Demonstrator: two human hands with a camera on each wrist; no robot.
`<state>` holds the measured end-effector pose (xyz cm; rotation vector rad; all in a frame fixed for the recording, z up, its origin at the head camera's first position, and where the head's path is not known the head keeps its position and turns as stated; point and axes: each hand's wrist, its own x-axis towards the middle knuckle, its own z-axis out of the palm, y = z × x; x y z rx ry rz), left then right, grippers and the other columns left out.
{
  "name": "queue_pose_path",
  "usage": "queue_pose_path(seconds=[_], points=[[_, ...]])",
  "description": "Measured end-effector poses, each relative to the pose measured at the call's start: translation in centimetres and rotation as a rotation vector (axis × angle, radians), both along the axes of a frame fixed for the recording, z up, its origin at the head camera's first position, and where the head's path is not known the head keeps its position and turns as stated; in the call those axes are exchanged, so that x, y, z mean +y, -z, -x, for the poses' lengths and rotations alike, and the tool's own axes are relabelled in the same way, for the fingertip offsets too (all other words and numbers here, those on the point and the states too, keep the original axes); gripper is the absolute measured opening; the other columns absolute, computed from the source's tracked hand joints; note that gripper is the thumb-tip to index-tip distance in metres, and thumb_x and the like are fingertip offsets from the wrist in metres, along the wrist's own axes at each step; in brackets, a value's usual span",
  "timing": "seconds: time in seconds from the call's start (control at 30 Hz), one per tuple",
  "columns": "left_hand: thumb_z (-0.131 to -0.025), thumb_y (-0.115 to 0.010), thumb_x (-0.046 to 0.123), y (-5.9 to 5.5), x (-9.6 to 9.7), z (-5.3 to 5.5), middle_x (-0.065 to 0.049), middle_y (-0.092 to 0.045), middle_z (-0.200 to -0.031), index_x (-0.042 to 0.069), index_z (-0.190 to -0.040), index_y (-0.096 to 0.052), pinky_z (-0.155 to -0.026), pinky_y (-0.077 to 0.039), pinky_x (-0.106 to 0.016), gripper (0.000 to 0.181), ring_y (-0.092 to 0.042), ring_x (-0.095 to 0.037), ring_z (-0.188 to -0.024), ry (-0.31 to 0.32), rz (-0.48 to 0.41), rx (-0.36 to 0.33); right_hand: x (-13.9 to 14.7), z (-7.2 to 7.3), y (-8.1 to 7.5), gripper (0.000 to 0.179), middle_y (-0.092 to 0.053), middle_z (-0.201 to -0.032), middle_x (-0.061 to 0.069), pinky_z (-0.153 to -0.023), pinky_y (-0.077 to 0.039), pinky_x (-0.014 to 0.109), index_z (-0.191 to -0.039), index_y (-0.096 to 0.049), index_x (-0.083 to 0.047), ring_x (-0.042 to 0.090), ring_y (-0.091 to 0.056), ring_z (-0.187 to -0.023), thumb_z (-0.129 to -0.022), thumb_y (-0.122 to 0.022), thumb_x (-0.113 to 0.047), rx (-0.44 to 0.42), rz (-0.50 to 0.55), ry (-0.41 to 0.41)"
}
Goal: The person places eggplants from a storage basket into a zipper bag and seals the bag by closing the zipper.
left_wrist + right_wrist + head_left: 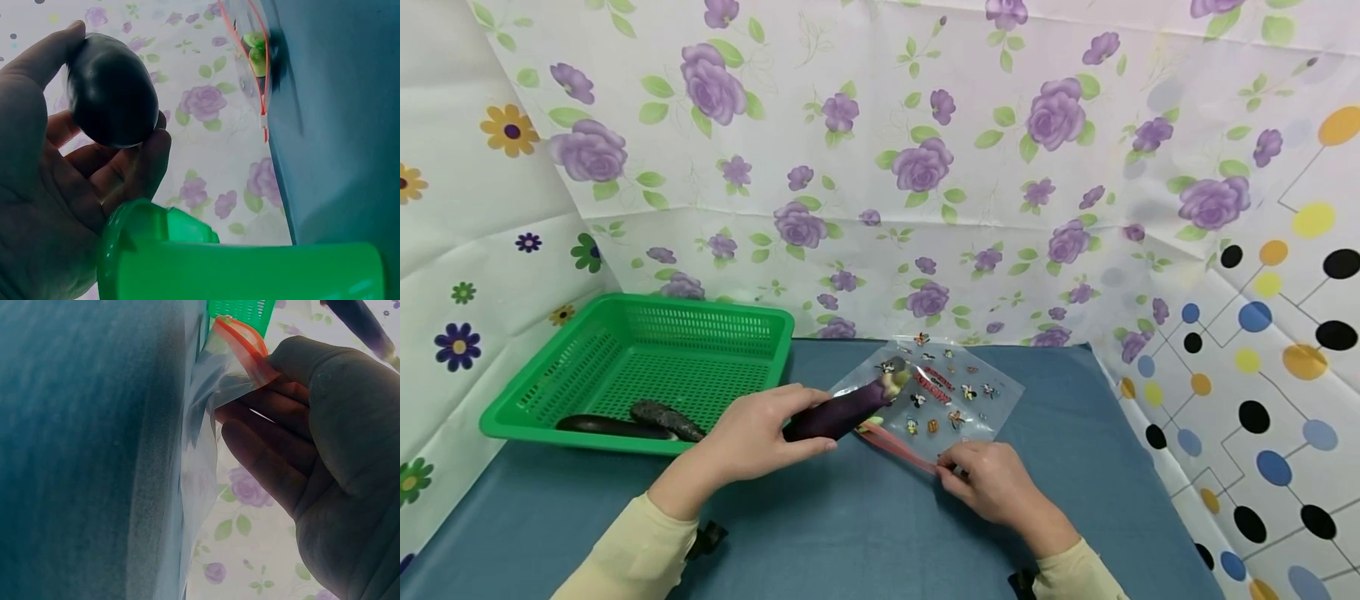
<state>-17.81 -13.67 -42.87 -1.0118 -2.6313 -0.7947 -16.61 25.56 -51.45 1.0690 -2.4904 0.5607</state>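
A purple eggplant [838, 414] is gripped in my left hand [752, 433], its pale green stem end pointing right above a clear zip bag [981, 358]. The left wrist view shows its dark rounded end [112, 94] between thumb and fingers. My right hand [992, 483] pinches the near right corner of the bag's red zip edge [898, 450]; the right wrist view has thumb and fingers on that strip [240, 350]. The bag lies on the table with printed cartoon figures. Something light green [257, 56] shows within its parted mouth; the rest of it is hidden.
A green plastic basket [775, 367] stands at the left, beside my left forearm. Inside it lie a smooth dark long vegetable [613, 427] and a rough-skinned dark one [664, 417]. Blue cloth [880, 533] covers the table; patterned sheets [865, 167] rise behind and at both sides.
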Motion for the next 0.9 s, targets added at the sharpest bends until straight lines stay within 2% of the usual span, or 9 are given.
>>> queue_pose_path(seconds=[0.2, 0.43, 0.6, 0.9], points=[[-0.095, -0.088, 0.053, 0.6, 0.4, -0.1, 0.008, -0.074, -0.114, 0.024, -0.141, -0.075, -0.068, -0.051, -0.030, 0.056, -0.061, -0.004, -0.081, 0.018, 0.028, 0.022, 0.0, 0.0, -0.1, 0.014, -0.077, -0.087, -0.010, -0.060, -0.053, 0.022, -0.097, -0.080, -0.021, -0.002, -0.066, -0.071, -0.095, -0.088, -0.010, 0.002, 0.003, -0.003], [-0.094, -0.088, 0.055, 1.3, 0.7, -0.4, 0.007, -0.075, -0.116, 0.024, -0.142, -0.075, -0.068, -0.053, -0.032, 0.059, -0.065, -0.005, -0.084, 0.027, 0.042, 0.052, 0.1, 0.0, -0.1, 0.014, -0.077, -0.087, -0.010, -0.060, -0.053, 0.022, -0.097, -0.080, -0.020, -0.002, -0.066, -0.070, -0.094, -0.088, -0.010, 0.011, 0.005, -0.004], [-0.094, -0.088, 0.057, 1.5, 1.1, -0.5, 0.010, -0.071, -0.105, 0.027, -0.136, -0.076, -0.063, -0.049, -0.029, 0.052, -0.059, -0.002, -0.076, 0.026, 0.065, 0.079, 0.0, 0.0, -0.1, 0.014, -0.077, -0.086, -0.010, -0.060, -0.053, 0.022, -0.097, -0.080, -0.020, -0.003, -0.065, -0.070, -0.093, -0.088, -0.010, 0.016, 0.004, -0.003], [-0.096, -0.086, 0.058, 1.9, 1.9, -1.0, 0.012, -0.069, -0.102, 0.030, -0.130, -0.077, -0.061, -0.045, -0.027, 0.045, -0.055, -0.001, -0.075, 0.001, 0.102, 0.042, 0.0, 0.0, -0.1, 0.014, -0.077, -0.086, -0.010, -0.060, -0.053, 0.022, -0.097, -0.080, -0.021, -0.003, -0.065, -0.070, -0.093, -0.088, -0.010, 0.017, 0.000, -0.004]])
